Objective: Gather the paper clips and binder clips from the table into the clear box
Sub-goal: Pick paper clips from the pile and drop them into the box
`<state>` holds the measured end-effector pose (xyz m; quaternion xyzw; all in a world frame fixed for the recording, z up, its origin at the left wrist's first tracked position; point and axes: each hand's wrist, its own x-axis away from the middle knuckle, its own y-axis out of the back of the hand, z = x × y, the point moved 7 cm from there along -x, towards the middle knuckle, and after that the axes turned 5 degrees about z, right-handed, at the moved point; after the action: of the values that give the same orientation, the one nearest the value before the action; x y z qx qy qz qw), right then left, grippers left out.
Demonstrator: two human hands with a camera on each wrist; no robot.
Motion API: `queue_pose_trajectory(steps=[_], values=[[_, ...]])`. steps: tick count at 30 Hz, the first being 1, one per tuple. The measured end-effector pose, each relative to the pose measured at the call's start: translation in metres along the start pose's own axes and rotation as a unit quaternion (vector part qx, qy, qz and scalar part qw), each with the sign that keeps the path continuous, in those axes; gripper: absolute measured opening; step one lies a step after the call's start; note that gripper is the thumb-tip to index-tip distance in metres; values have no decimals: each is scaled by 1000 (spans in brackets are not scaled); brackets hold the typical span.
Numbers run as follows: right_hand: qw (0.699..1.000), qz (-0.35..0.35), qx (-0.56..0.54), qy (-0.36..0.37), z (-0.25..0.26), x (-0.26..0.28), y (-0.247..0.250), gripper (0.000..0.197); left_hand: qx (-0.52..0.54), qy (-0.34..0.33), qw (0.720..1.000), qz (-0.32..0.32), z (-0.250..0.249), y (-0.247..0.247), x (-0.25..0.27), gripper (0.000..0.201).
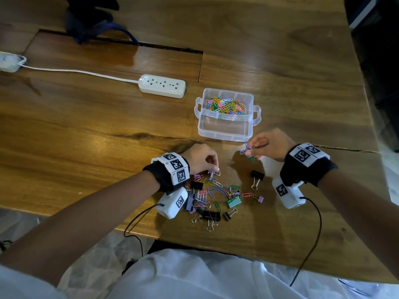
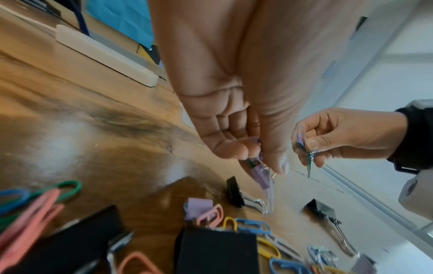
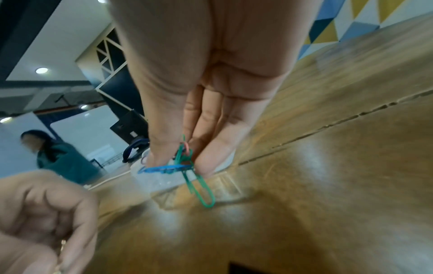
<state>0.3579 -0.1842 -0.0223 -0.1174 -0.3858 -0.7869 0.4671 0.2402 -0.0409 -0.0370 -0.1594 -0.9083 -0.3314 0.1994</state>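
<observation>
The clear box (image 1: 225, 130) stands open on the table, its far compartment full of coloured paper clips (image 1: 226, 105), its near compartment bare. A heap of paper clips and binder clips (image 1: 212, 194) lies near the front edge. My left hand (image 1: 212, 167) hovers over the heap's far side and pinches a small lilac binder clip (image 2: 261, 173). My right hand (image 1: 251, 148), raised just in front of the box, pinches a few paper clips (image 3: 185, 165); a green one (image 3: 201, 189) dangles below the fingers.
A black binder clip (image 1: 256, 178) lies alone under the right hand, a lilac one (image 1: 259, 198) nearby. A white power strip (image 1: 162, 85) with its cable lies left of the box. A dark bag (image 1: 90, 20) sits at the far edge. A person (image 3: 56, 157) is in the background.
</observation>
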Motion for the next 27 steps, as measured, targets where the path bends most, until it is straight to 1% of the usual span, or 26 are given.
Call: queue_pose_trajectory(steps=[3,6,8,11,13,16,18,20,23,27], values=[[998,-5,-60,-4,4,-9,4,14,61,6,998,-27,4,7,-2,13],[998,1,-68,1,12,-14,5,17,122,11,991,-45,7,15,-4,12],[997,-9,-74,3,17,-18,10,21,159,8,986,-57,6,22,-6,6],[994,-58,-90,18,29,-27,26,23,206,4,975,-82,5,38,-12,10],[994,-92,-59,25,38,-36,40,23,223,2,970,-101,2,52,-15,11],[990,-139,-18,17,50,-49,57,24,242,5,960,-139,-4,75,-23,8],[987,-162,-1,6,53,-57,63,22,274,20,948,-163,-4,89,-32,8],[983,-184,4,6,56,-64,66,23,319,29,929,-186,-4,99,-40,9],[983,-184,20,-4,59,-73,66,21,373,32,902,-214,-5,107,-49,9],[978,-206,37,-17,57,-80,65,19,406,46,882,-236,1,111,-62,23]])
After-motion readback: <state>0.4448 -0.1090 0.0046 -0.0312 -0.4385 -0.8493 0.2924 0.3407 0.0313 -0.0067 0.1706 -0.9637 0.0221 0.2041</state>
